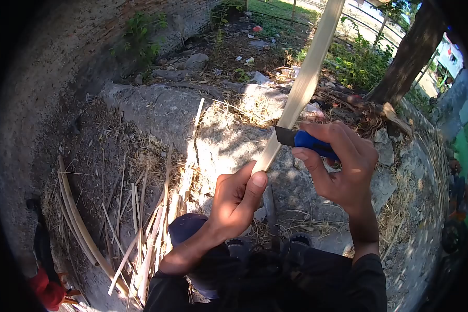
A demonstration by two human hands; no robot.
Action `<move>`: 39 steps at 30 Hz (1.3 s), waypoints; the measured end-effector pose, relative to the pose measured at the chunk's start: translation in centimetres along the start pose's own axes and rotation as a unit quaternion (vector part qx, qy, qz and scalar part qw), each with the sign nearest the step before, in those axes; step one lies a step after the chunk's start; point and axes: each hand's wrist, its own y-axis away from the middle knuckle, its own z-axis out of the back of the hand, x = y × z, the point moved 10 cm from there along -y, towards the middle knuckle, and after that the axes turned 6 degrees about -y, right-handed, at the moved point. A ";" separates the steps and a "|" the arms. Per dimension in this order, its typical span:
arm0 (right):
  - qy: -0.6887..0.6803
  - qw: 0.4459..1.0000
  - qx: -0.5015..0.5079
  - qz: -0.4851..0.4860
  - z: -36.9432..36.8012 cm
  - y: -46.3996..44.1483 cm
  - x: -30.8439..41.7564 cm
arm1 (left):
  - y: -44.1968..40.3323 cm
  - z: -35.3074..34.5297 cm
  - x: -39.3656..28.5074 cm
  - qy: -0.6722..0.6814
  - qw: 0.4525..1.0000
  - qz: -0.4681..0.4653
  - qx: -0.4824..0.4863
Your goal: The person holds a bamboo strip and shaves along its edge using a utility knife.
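Observation:
A long pale bamboo strip slants up and away, its far end running out of the top of the view. My left hand is closed around its near end, thumb on top. In my right hand is a blue utility knife, pinched between thumb and fingers. Its dark, wide blade lies across the strip a little above my left thumb, seemingly touching it. Part of the knife's handle is hidden by my fingers.
Several thin bamboo sticks lie on the ground at my left, beside longer curved pieces. Ahead is a rough stone slab with dry shavings. A brick wall stands at left, a tree trunk at right.

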 end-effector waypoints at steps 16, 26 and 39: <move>0.007 1.000 -0.002 0.000 0.1 -0.3 -0.1 | -0.1 0.6 -0.5 -0.083 0.996 -0.020 -0.019; -0.009 0.999 -0.048 0.012 1.1 -0.3 -0.8 | 0.1 -0.3 0.2 0.013 0.999 0.025 0.017; 0.007 0.999 -0.048 0.008 1.2 -0.3 -0.6 | 0.1 -0.8 0.2 0.048 0.998 0.013 0.035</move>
